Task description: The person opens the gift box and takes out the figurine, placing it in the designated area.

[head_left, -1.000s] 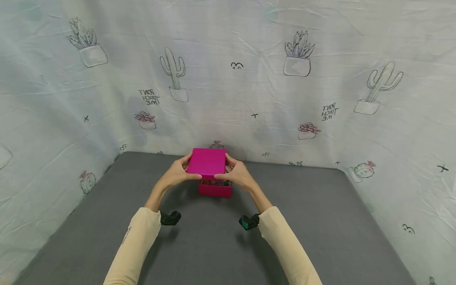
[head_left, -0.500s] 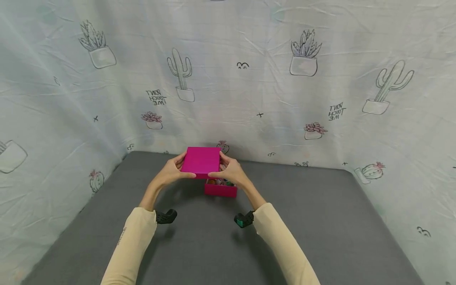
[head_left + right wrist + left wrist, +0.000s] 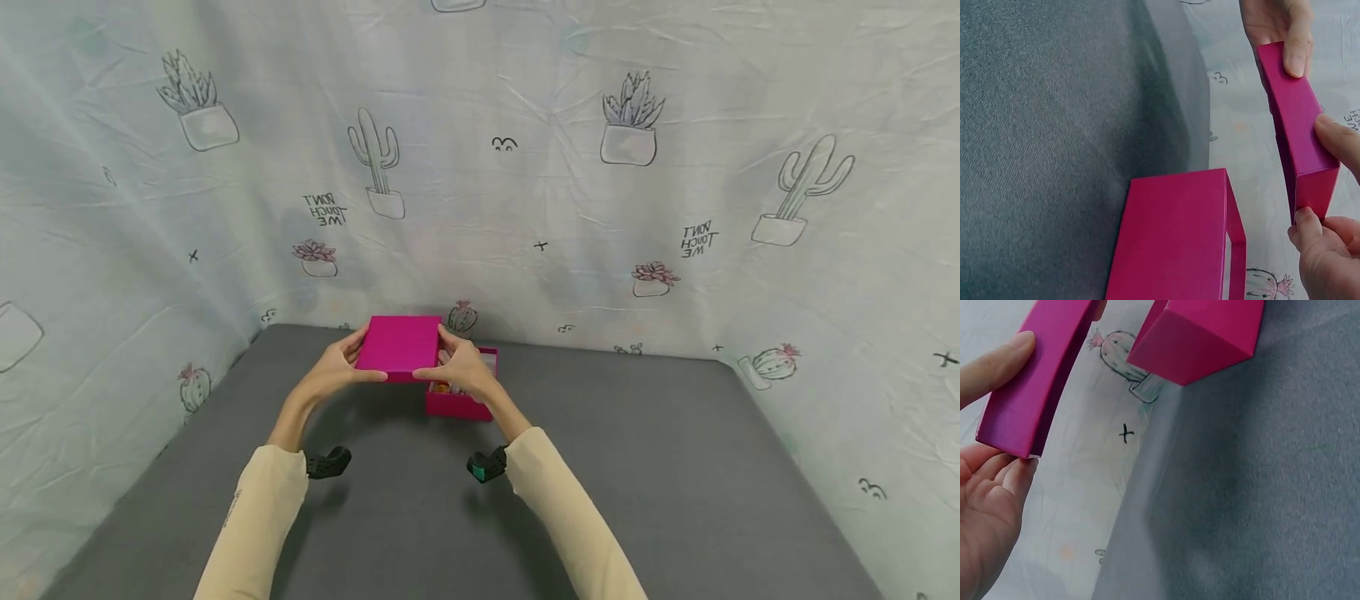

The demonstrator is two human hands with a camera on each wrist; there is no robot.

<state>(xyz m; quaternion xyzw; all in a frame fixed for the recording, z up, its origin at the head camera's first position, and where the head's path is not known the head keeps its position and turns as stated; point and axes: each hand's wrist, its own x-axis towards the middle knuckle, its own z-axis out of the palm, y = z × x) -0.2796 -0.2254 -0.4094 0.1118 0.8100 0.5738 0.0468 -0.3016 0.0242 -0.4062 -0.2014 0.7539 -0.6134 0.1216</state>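
**Lid held off box, both hands**

Grey felt tabletop (image 3: 637, 467) was backed by a pale cloth printed with cactus drawings (image 3: 675, 208). Left hand (image 3: 333, 375) and right hand (image 3: 457, 371) each pinched one side of the flat magenta cardboard lid (image 3: 397, 346), thumb on the near edge, fingers (image 3: 1294, 53) curled over the far edge. Lid was held in the air, level, up and left of the open magenta cardboard box (image 3: 459, 402). Box sat on the tabletop near the back cloth; contents were too small to identify.
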